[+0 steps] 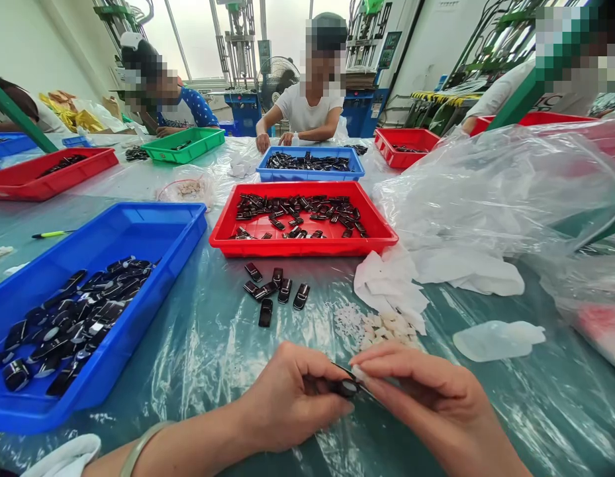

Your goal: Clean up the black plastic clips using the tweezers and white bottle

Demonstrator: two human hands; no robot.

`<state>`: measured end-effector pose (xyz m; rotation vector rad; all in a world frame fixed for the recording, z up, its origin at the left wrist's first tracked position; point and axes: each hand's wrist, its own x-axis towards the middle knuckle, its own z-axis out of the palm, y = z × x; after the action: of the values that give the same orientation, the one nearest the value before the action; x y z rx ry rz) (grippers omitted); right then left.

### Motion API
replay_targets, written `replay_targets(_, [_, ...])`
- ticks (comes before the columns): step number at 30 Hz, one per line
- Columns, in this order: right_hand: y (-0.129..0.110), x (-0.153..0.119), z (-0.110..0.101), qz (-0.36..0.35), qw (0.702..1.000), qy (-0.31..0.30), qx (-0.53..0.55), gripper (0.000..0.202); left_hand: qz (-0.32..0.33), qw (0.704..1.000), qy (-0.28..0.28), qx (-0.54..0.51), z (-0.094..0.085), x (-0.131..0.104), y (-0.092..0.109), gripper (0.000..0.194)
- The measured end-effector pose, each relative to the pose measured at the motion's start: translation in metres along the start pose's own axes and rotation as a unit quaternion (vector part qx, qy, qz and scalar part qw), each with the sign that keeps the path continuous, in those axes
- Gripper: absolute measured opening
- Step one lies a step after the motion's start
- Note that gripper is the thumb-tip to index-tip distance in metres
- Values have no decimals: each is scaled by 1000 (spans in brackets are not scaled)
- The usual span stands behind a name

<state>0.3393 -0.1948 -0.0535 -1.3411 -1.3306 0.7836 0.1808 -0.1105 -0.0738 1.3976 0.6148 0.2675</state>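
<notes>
My left hand [292,397] is closed round a small black toy car [347,387], and its fingers cover much of it. Thumb and fingers of my right hand [426,404] pinch a small whitish piece [357,373] against the car's edge; what the piece is made of I cannot tell. Just beyond my hands lie several loose black toy cars [284,290]. Right of those cars are a heap of small cream-coloured pieces [389,329] and a scatter of tiny white bits [347,321].
A red tray [302,248] of black cars stands ahead, a blue tray [183,245] of them at left. Crumpled white cloth [386,281], a squeeze bottle [496,341] and clear plastic sheeting [486,185] lie at right. Co-workers [307,106] sit across the table.
</notes>
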Motion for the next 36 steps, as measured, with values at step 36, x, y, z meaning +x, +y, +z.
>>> replay_targets(36, [2,-3,6,-179,973,-52,-134,50,31,998,-48,35,0,0,4,9])
